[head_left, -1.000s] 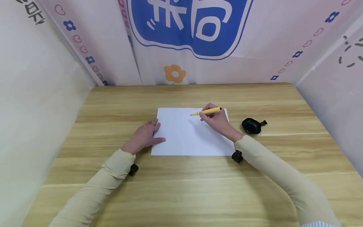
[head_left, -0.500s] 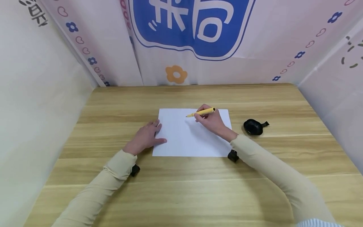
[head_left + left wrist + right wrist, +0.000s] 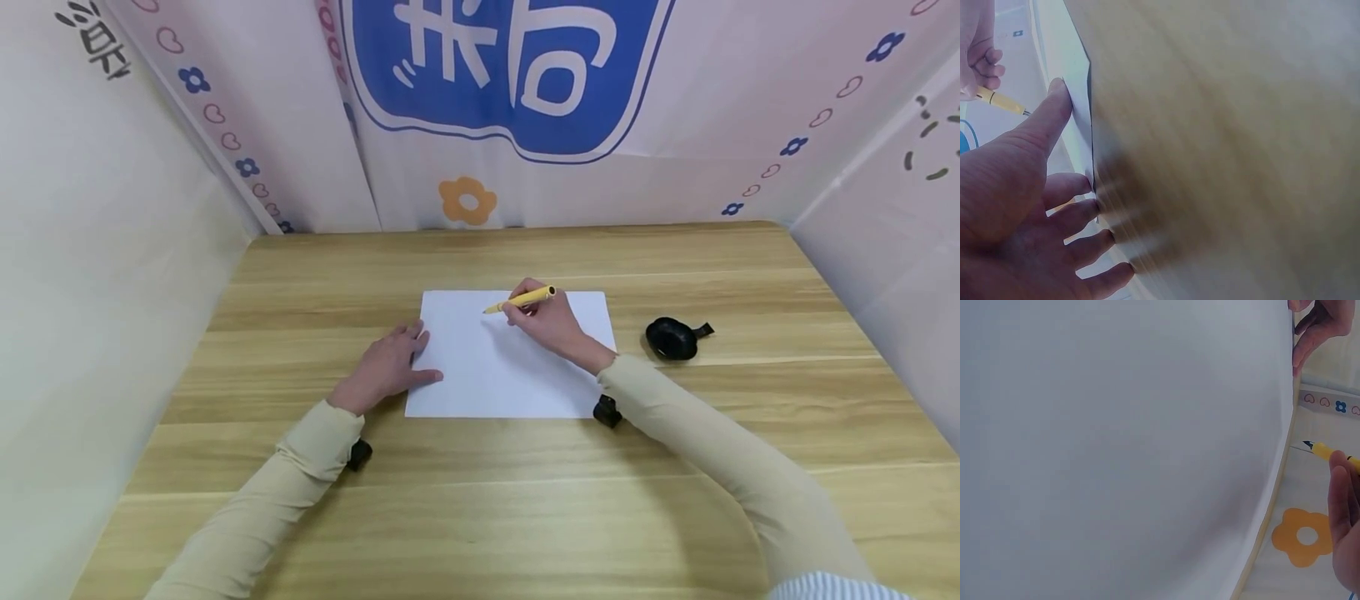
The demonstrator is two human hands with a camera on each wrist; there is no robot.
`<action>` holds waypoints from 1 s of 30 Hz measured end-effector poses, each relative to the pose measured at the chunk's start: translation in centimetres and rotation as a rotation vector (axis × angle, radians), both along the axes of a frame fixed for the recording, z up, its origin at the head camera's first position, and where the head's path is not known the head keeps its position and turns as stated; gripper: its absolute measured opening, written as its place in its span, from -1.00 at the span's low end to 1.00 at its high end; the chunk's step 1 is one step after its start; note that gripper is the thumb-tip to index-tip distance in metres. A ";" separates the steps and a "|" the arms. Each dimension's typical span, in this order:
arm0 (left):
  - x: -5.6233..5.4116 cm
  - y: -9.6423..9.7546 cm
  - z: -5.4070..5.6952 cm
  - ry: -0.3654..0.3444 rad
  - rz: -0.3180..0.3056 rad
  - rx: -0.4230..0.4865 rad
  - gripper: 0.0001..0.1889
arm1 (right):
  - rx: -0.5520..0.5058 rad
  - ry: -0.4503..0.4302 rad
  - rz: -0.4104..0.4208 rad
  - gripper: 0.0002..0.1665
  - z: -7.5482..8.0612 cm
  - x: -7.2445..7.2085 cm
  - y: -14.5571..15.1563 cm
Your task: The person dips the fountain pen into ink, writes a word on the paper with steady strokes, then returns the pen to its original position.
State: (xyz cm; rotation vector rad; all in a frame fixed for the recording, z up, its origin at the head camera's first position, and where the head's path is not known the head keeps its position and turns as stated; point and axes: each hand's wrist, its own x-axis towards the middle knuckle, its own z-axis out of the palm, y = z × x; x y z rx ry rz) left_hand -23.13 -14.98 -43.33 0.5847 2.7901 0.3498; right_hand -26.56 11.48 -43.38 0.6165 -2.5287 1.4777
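A blank white sheet of paper (image 3: 480, 379) lies on the wooden table. My left hand (image 3: 384, 368) rests at its left edge, fingers spread, with the thumb lying over the sheet; the left wrist view shows the thumb (image 3: 1047, 122) along the paper's border. Over the upper part of the sheet, my right hand (image 3: 551, 323) pinches a yellow fountain pen (image 3: 534, 297), its tip pointing left. In the right wrist view the dark nib of the pen (image 3: 1324, 451) shows above the sheet, apart from it.
To the right of the paper sits a small black rounded object (image 3: 671, 339) with a short tab. Small black devices (image 3: 607, 411) are worn under both sleeves' cuffs. White printed sheeting (image 3: 600, 187) stands along the table's back and sides.
My right hand has moved left across the sheet with the fountain pen in it. My left hand stays at the paper's left edge. The head view has shifted slightly.
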 end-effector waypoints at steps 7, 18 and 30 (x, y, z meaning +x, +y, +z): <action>-0.1 0.0 -0.2 0.010 0.001 0.000 -0.21 | 0.045 0.032 -0.003 -0.89 0.0 -0.3 -0.4; -0.1 0.1 -0.2 -0.001 0.004 -0.003 -0.21 | 0.021 -0.014 0.023 -0.91 -0.1 -0.4 -1.1; -0.1 0.2 -0.3 -0.006 0.012 -0.013 -0.20 | 0.066 -0.019 0.027 -0.90 -0.4 -0.6 -1.4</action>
